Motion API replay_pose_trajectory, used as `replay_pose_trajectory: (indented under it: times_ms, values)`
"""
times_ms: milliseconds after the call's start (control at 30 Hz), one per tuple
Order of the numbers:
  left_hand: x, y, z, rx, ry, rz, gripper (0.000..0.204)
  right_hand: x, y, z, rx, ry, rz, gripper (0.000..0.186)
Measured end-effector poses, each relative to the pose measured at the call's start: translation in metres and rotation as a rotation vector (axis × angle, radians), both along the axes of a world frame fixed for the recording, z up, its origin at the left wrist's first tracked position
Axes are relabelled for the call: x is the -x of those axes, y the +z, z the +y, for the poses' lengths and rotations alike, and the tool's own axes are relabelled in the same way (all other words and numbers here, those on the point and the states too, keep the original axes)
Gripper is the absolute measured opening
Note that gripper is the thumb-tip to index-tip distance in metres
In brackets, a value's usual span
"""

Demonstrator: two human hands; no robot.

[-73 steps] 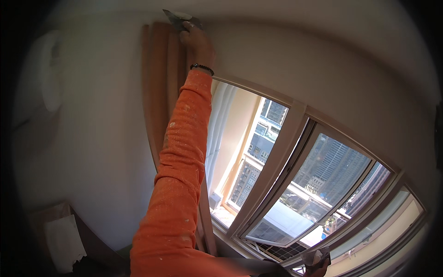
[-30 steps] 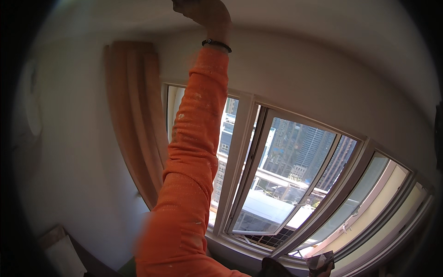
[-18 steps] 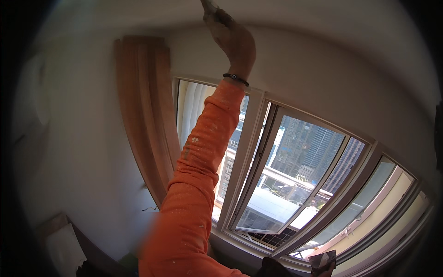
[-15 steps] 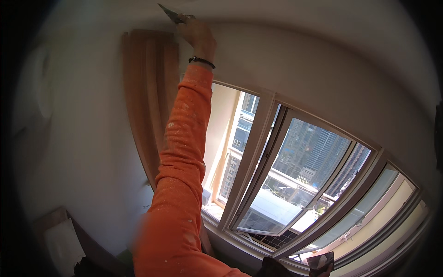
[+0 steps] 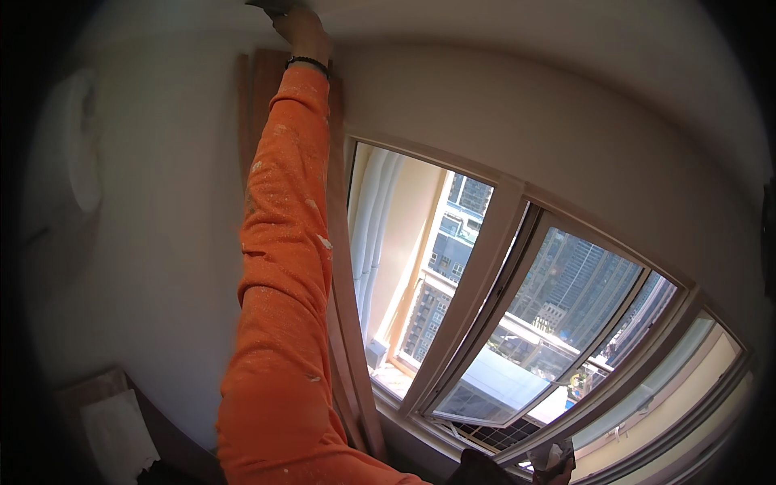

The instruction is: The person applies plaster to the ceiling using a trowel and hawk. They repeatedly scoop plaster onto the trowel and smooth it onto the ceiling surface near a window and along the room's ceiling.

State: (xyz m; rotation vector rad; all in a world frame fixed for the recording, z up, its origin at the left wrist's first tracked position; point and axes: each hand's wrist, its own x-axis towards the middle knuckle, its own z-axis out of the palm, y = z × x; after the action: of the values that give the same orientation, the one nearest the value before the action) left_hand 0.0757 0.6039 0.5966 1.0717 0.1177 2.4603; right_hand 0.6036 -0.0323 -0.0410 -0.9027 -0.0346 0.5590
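My left arm, in an orange sleeve flecked with white, reaches up high. The left hand (image 5: pixel 303 31) is closed around a putty knife (image 5: pixel 265 5), whose dark blade lies at or close to the ceiling (image 5: pixel 420 18); whether it touches I cannot tell. The picture's upper edge cuts off part of the knife. Low on the right, my right hand (image 5: pixel 564 470) shows only in part, its fingers around a dark flat plate (image 5: pixel 552 453) with whitish paste on it.
Tall brown wooden boards (image 5: pixel 356 380) stand against the wall behind my raised arm. A window (image 5: pixel 509 202) with an outward-opened pane fills the right side. At lower left is a brown panel with a pale sheet (image 5: pixel 120 428). A pale rounded fixture (image 5: pixel 81 145) hangs far left.
My left hand and the putty knife have moved left and upward in the picture. The view has shifted, so the window sits further right. The plate in my right hand has tilted.
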Motion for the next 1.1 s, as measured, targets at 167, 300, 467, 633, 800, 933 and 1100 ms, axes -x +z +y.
replay_pose_trajectory:
  times_ms: [167, 300, 467, 633, 800, 933, 1100]
  values:
    - [-0.112, -0.025, -0.097, -0.128, -0.343, -0.274, 0.035, -0.013, -0.019, -0.045, 0.059, -0.071, -0.119, 0.046]
    - [-0.154, -0.027, -0.178, -0.240, -0.157, -0.266, 0.032, -0.034, -0.037, -0.080, 0.043, -0.175, 0.065, 0.047]
    - [-0.213, -0.034, -0.241, -0.539, 0.172, -0.143, 0.061, -0.045, -0.048, -0.134, -0.025, -0.163, 0.133, 0.049]
    - [-0.292, -0.030, -0.341, -0.258, 0.312, -0.271, 0.059, -0.026, -0.026, -0.145, 0.011, -0.206, -0.227, 0.048]
    - [-0.325, -0.081, -0.357, -0.370, 0.232, -0.013, 0.060, -0.035, -0.040, -0.140, 0.207, -0.173, -0.522, 0.041]
    - [-0.281, -0.101, -0.263, -0.316, 0.152, -0.174, 0.039, -0.042, -0.020, -0.116, 0.064, -0.176, 0.121, 0.047]
    - [-0.120, -0.071, -0.080, -0.015, -0.384, -0.376, 0.053, -0.048, -0.023, -0.072, 0.051, -0.133, 0.046, 0.046]
